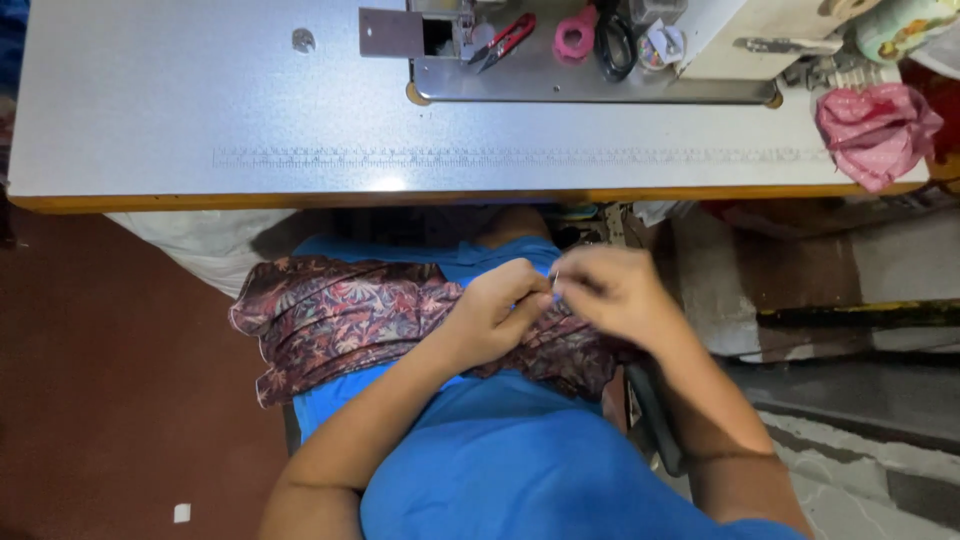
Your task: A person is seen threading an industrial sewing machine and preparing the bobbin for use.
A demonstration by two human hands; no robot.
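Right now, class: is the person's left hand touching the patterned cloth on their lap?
Touching. The head view shows the left hand resting on the patterned cloth, its fingers pinching the cloth's edge, with no gap between them.

grey sewing table (200, 100) bearing red snips (503, 40), black scissors (613, 45), pink cloth (876, 132).

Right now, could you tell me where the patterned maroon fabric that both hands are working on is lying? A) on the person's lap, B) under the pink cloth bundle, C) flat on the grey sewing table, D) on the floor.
A: the patterned fabric lies across the lap, below the table edge, with the left hand and right hand pinching it.
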